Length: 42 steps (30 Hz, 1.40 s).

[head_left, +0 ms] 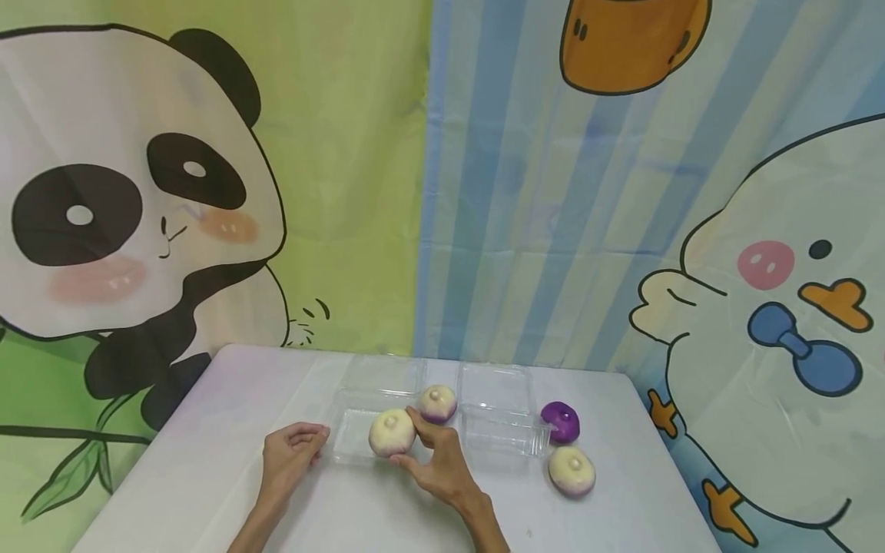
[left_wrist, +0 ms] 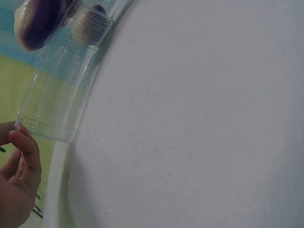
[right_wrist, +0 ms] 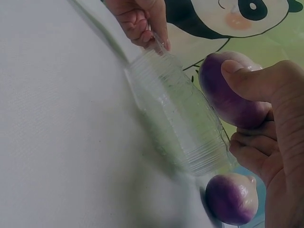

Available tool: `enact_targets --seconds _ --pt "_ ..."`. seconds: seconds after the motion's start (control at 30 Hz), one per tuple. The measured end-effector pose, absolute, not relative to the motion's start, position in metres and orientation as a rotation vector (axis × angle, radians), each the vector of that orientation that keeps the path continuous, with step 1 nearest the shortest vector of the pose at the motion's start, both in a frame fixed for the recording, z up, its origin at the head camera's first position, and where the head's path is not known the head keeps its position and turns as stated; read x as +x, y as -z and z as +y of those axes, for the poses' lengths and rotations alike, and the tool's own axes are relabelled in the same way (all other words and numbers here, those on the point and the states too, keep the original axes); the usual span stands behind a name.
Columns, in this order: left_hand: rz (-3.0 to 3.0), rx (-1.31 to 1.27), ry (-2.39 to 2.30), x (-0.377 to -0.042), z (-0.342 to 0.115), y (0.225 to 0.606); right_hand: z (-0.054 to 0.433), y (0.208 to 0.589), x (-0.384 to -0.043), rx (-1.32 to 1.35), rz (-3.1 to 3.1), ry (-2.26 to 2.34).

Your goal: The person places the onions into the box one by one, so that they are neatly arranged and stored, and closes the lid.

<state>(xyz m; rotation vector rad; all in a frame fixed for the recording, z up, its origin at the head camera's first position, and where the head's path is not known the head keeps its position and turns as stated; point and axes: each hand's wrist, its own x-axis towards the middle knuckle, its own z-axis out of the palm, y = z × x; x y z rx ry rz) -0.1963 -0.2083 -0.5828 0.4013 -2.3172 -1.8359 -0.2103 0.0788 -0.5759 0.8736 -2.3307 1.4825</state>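
My right hand (head_left: 442, 465) holds a white-and-purple turnip (head_left: 392, 432) between thumb and fingers, above the left clear plastic box (head_left: 349, 445). In the right wrist view the purple side of this turnip (right_wrist: 228, 95) faces the camera, with the thumb across it. The left hand (head_left: 293, 453) pinches the left edge of the same box, thumb and fingertip at its corner in the left wrist view, where the box (left_wrist: 57, 95) appears side-on. Its hinged lid (head_left: 383, 375) lies open toward the back. Another turnip (head_left: 438, 403) sits just right of this box.
A second clear plastic box (head_left: 505, 438) stands to the right, its lid (head_left: 494, 386) folded open behind. Beside it lie a purple turnip (head_left: 561, 422), root side hidden, and a pale turnip (head_left: 572, 471) nearer the front. A printed curtain (head_left: 484, 230) hangs behind the white table (head_left: 622, 522).
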Motion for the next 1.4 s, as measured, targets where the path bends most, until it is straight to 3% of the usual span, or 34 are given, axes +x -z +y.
enact_targets --seconds 1.4 --pt "-2.306 0.384 1.855 -0.195 -0.209 0.583 0.065 0.572 -0.224 0.901 -2.372 -1.489"
